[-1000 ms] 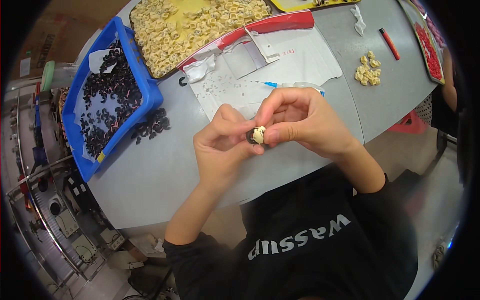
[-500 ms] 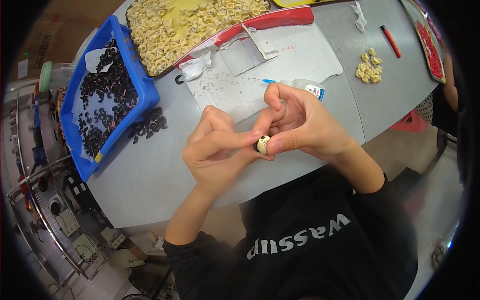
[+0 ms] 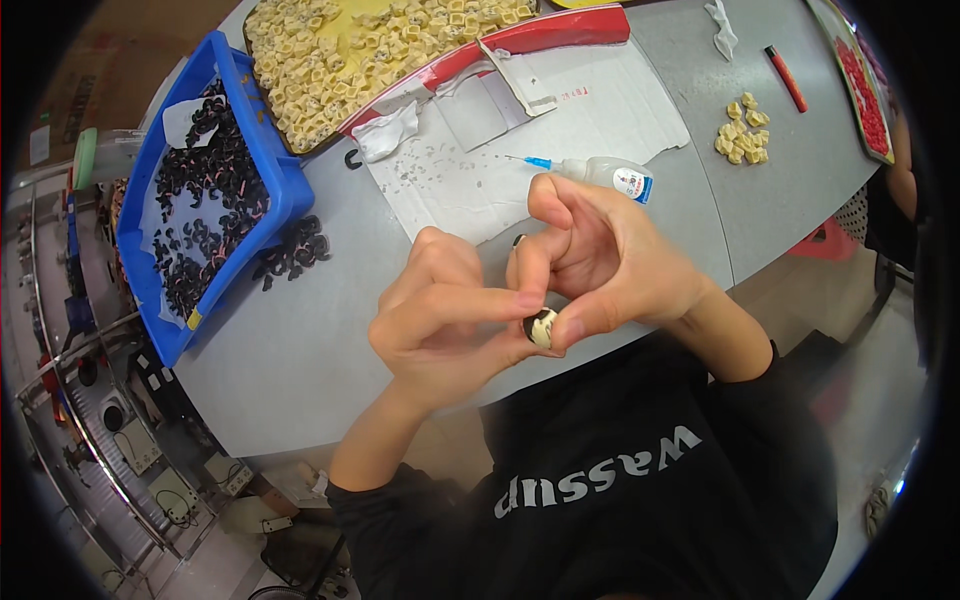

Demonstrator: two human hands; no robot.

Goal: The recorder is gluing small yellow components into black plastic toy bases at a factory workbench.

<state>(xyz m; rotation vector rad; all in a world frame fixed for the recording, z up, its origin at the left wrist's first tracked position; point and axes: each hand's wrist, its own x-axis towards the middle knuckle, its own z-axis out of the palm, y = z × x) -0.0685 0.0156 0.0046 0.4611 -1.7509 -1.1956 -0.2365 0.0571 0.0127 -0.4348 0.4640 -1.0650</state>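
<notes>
Fingers (image 3: 515,298) of both hands pinch a small cream-and-black piece (image 3: 542,328)

Left hand (image 3: 425,325) and right hand (image 3: 630,265) meet over the near edge of the bench (image 3: 320,350), with the piece raised between them. Left thumb and index finger close narrowly on one side of it; the right thumb bears on the other. Beside the right hand's bent index finger shows a second small dark-and-cream bit (image 3: 518,240); whether it is held cannot be told.

Just beyond the hands, a clear bottle (image 3: 600,172) with a blue needle tip (image 3: 537,162) lies on a red-edged white cardboard sheet (image 3: 620,110). Pale scraps (image 3: 440,165) dot the sheet near a crumpled tissue (image 3: 387,132).

On the left, a blue tray (image 3: 285,190) holds black curved pieces (image 3: 220,185) with pink among them; loose black pieces (image 3: 293,250) lie beside it. Farther off, a yellow-bottomed tray (image 3: 362,35) carries many cream pieces (image 3: 310,90).

On the right, a small cream heap (image 3: 741,135) sits near a red marker (image 3: 787,78). Red pieces (image 3: 865,95) fill a tray at the far right, near another person's arm (image 3: 900,170).
</notes>
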